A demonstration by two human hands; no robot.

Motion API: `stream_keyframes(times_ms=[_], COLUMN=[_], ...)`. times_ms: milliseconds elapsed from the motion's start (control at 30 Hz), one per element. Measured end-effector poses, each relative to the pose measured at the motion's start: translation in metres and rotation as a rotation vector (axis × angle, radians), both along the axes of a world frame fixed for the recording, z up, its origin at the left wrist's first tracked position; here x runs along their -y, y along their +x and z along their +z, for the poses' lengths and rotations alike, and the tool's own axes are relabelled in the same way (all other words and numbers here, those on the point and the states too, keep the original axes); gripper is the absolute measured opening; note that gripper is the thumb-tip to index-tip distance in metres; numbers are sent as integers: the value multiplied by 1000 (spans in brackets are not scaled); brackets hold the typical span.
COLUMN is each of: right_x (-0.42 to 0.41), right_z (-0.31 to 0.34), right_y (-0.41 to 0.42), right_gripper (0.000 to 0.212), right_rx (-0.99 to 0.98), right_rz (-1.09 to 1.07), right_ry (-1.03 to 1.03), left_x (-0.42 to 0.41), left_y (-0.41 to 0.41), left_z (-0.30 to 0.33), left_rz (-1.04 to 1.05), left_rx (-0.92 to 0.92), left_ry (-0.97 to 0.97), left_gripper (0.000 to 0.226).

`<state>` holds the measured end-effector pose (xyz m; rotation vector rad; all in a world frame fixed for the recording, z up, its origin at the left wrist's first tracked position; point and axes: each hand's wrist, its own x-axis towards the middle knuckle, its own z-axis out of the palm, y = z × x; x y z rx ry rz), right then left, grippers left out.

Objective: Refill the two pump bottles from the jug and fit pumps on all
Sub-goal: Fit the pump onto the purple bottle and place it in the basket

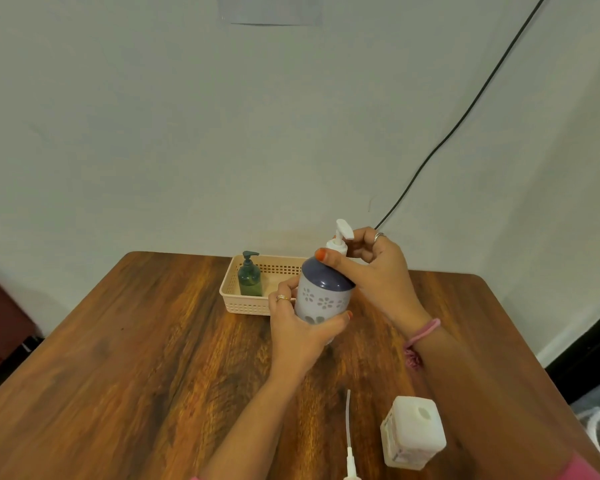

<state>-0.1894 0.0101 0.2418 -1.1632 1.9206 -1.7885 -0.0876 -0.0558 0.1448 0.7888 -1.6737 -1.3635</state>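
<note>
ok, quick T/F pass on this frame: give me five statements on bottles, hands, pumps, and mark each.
1. The left hand grips the white floral bottle. True.
2. The right hand holds the green bottle. False: it holds the white pump at the top of the floral bottle.
3. The green bottle stands in the basket with a pump on it. True.
4. The jug has a pump fitted. False: its opening is bare; a loose pump lies beside it.
5. The basket sits on the floor. False: it is on the table.

Rings on both hands, orange nail polish, pink wrist band, pink sleeves.
</note>
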Motion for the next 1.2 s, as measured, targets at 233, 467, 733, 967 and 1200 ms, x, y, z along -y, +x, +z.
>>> stream_keyframes(times_ms=[233, 467, 733, 967, 1200], right_x=[-10, -5, -3, -7, -14], right_z=[13, 8, 8, 13, 25], right_y=[-13, -6, 2, -5, -15], right_gripper=[44, 33, 37, 46, 37], right_rx=[46, 66, 226, 203, 231], right_rz=[371, 162, 136, 274, 447], right_ry=[74, -48, -149, -78, -18], left_x=[3, 2, -2, -6, -7], left_y=[2, 0, 6, 12, 12], left_z=[1, 4, 15, 22, 27], left_rz=[2, 15, -4, -29, -42], left_rx=[-3, -8, -24, -44, -21], left_ry=[14, 20, 26, 17, 41], left_gripper=[78, 81, 79, 73, 83])
